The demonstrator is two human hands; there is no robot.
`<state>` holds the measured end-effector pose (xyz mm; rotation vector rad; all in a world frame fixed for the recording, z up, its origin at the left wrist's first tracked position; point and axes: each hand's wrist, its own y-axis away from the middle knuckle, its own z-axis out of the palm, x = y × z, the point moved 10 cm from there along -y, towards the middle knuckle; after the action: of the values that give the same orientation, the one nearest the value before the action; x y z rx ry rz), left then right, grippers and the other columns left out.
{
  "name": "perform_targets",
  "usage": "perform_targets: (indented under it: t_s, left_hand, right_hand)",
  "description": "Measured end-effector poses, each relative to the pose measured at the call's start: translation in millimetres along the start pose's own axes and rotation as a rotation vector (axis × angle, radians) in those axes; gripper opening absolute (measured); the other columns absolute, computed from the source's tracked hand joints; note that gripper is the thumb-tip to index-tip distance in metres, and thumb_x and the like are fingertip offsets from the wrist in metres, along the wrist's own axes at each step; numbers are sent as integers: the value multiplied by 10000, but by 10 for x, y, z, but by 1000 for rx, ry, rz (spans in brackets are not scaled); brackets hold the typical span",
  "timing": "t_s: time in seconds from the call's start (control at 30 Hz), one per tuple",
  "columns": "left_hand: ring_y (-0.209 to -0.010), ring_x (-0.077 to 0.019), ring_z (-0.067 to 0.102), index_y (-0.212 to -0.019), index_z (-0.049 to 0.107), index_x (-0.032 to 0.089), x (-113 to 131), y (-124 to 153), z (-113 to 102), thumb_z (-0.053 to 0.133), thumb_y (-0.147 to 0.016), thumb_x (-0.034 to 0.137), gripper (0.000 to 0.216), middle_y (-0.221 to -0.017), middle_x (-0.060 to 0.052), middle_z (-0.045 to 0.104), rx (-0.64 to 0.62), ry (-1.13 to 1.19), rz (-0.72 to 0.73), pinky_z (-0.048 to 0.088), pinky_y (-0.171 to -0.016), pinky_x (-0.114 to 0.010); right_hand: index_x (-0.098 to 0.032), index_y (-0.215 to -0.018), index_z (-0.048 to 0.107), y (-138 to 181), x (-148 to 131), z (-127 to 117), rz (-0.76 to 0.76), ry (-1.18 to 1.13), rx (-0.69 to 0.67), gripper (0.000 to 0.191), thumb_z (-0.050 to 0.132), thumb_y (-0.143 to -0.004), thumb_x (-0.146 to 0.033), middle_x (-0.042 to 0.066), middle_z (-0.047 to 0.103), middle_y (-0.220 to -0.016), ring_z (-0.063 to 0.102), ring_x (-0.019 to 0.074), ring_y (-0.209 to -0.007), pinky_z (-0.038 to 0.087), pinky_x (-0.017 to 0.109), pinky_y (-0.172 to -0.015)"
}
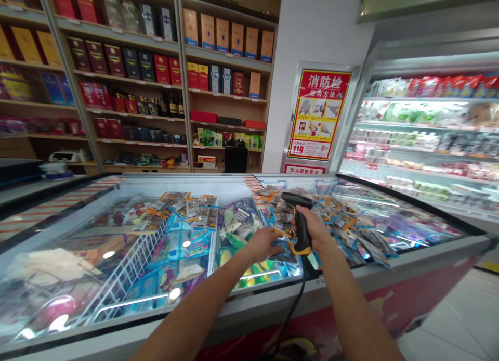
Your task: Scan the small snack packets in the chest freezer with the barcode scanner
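Note:
In my right hand (pixel 315 228) is a black and yellow barcode scanner (pixel 297 200), gripped by its handle, with its head tilted up to the left. A black cable runs down from it over the freezer's front edge. My left hand (pixel 262 245) is just left of the scanner, with its fingers and thumb around the edge of a dark snack packet (pixel 286 253) with an orange strip. Part of that packet is hidden by the hand and scanner. More small snack packets (pixel 343 215) with orange and blue edges lie in a loose pile on the right.
A chest freezer (pixel 268 284) with glass lids stretches across in front of me. White wire baskets (pixel 128 270) inside divide bagged frozen goods. Behind stand shelves (pixel 226 55) of boxed bottles, a red fire-hydrant sign (pixel 320 114) and a lit refrigerated display (pixel 424 123).

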<state>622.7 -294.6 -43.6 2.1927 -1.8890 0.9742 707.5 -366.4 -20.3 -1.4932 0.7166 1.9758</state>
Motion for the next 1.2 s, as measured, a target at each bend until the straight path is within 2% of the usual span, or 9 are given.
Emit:
perform_targets:
  t_s: [0.2, 0.3, 0.37, 0.43, 0.53, 0.63, 0.83, 1.0, 1.2]
  left_hand:
    - [-1030, -231, 477, -881, 659, 224, -778, 273, -662, 529, -720, 315, 226, -1011, -71, 613, 200, 45, -283, 293, -923, -334]
    - [-1086, -260, 438, -847, 666, 234, -950, 426, -813, 661, -578, 369, 301, -1050, -60, 608, 265, 133, -349, 259, -956, -337]
    - [-1101, -287, 424, -825, 668, 232, -1029, 492, -861, 756, -418, 324, 426, -1055, -60, 608, 317, 214, -381, 249, -966, -339]
    - [-1084, -295, 443, -775, 668, 220, -1124, 531, -912, 769, -392, 291, 402, -991, -64, 631, 387, 316, -423, 270, -955, -338]
    - [-1015, -273, 506, -748, 648, 196, -1306, 580, -1019, 661, -579, 385, 254, -874, -63, 649, 520, 511, -506, 377, -862, -336]
    - [-925, -224, 563, -894, 599, 176, -1473, 648, -1104, 442, -748, 489, 380, -915, -73, 637, 643, 755, -578, 475, -705, -323]
    - [-849, -167, 603, -1088, 482, 197, -1590, 754, -1080, 379, -783, 506, 446, -1042, -86, 598, 752, 1132, -617, 519, -650, -309]
    - [-873, -176, 597, -1021, 522, 192, -1639, 732, -1045, 443, -788, 412, 330, -1039, -78, 603, 764, 1230, -594, 522, -681, -329]
    - [-862, -172, 599, -1032, 514, 205, -1764, 760, -1138, 441, -787, 420, 334, -976, -75, 619, 842, 1137, -644, 520, -678, -330]
  right_hand:
    - [-167, -671, 506, 5, 81, 360, 16, 29, -44, 205, 522, -710, -367, -22, 519, -436, 453, 97, -337, 383, 211, -307]
    - [-163, -635, 491, 12, 129, 561, 40, 26, -75, 217, 511, -716, -364, -20, 514, -425, 447, 96, -324, 380, 214, -303]
    - [-161, -628, 485, 19, 146, 677, 41, 28, -98, 218, 505, -719, -358, -20, 512, -422, 447, 96, -321, 375, 213, -300]
    - [-160, -640, 489, 30, 157, 768, 33, 32, -120, 213, 502, -721, -357, -21, 511, -423, 447, 95, -321, 371, 209, -300]
    - [-163, -676, 499, 59, 195, 875, 43, 17, -158, 207, 503, -718, -365, -27, 511, -430, 451, 93, -332, 373, 204, -305]
    - [-166, -710, 504, 96, 254, 990, 71, -22, -208, 213, 510, -709, -378, -31, 519, -447, 461, 94, -350, 380, 203, -317]
    - [-168, -679, 492, 150, 357, 1227, 114, -45, -284, 227, 502, -710, -393, -34, 515, -457, 453, 86, -349, 376, 201, -323]
    - [-163, -657, 479, 192, 393, 1279, 124, -9, -319, 243, 501, -704, -400, -30, 518, -462, 452, 86, -353, 378, 204, -323]
    - [-170, -690, 484, 238, 475, 1238, 133, 39, -341, 250, 526, -680, -416, -38, 526, -476, 457, 89, -361, 377, 205, -325]
